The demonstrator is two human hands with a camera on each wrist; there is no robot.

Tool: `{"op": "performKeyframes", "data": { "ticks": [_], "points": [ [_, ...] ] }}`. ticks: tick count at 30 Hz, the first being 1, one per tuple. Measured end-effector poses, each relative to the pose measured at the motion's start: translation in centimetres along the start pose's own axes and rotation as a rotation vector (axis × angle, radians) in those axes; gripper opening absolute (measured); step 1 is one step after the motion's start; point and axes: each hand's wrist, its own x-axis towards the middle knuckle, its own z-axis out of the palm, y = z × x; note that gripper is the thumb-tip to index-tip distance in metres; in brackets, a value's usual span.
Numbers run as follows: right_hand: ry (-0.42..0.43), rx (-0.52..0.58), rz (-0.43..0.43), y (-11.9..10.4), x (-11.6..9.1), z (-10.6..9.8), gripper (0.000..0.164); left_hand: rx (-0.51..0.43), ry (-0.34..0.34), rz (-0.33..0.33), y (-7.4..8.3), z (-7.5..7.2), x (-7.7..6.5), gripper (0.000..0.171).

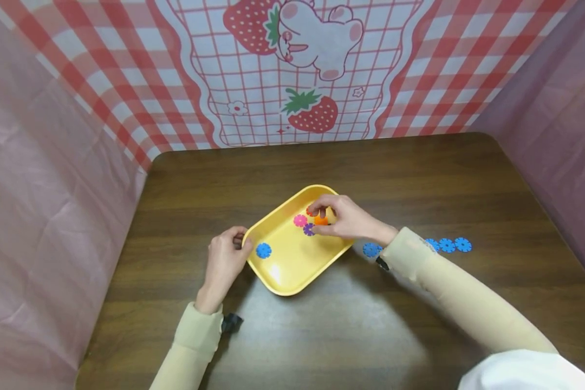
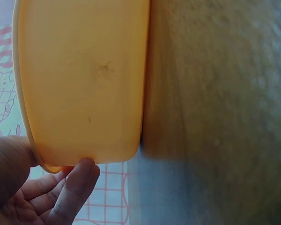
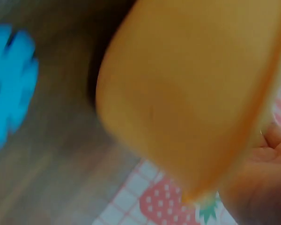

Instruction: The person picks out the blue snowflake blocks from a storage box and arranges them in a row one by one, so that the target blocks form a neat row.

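Observation:
A yellow plastic tray [image 1: 292, 276] sits at an angle on the table. My left hand [image 1: 225, 260] grips its left corner; in the left wrist view, the thumb is at the rim and the fingers [image 2: 77, 190] lie against the outer wall. Over the far right part of the tray reaches my right hand [image 1: 346, 218], its thumb and bent fingers apart. Beneath and beside those fingers are a pink snowflake disc [image 1: 300, 220], a purple one [image 1: 309, 229], an orange one [image 1: 321, 220] and a red-orange one [image 1: 310, 212], partly covered. A blue snowflake disc [image 1: 264, 250] lies near the left end.
On the wooden table [image 1: 322, 336], right of the tray, several blue snowflake discs [image 1: 447, 245] lie in a row, partly hidden by my right sleeve [image 1: 448, 281]. A checked strawberry cloth [image 1: 292, 119] hangs behind the table, with pink curtains [image 1: 44, 189] at the sides.

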Motion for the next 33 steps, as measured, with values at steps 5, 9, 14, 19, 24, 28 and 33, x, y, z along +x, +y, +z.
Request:
{"op": "performKeyframes", "data": {
  "ticks": [5,9,14,19,24,28,33],
  "points": [
    [-0.007,0.011,-0.020,-0.4,1.1,2.6,0.033,-0.001,-0.005,-0.004,0.0,0.0,0.0,0.017],
    [-0.020,0.007,-0.006,-0.8,1.9,4.2,0.033,-0.001,-0.005,-0.003,0.0,0.0,0.0,0.017],
    [-0.074,-0.013,0.023,-1.2,2.9,5.9,0.034,0.002,-0.002,-0.004,0.0,0.0,0.1,0.017],
    [-0.125,-0.043,0.024,-1.7,4.0,7.1,0.034,-0.001,-0.005,0.000,-0.1,0.0,0.0,0.016],
    [-0.196,-0.062,0.050,-2.7,4.6,7.8,0.037,0.001,-0.010,0.006,-0.2,0.0,0.0,0.017],
    [-0.245,-0.092,0.095,-3.5,4.7,8.4,0.039,-0.004,-0.011,0.003,-0.1,0.0,0.0,0.017],
    [-0.247,-0.138,0.127,-4.2,4.8,9.3,0.038,-0.008,-0.006,0.010,-0.1,0.0,0.0,0.017]
  ]
}}
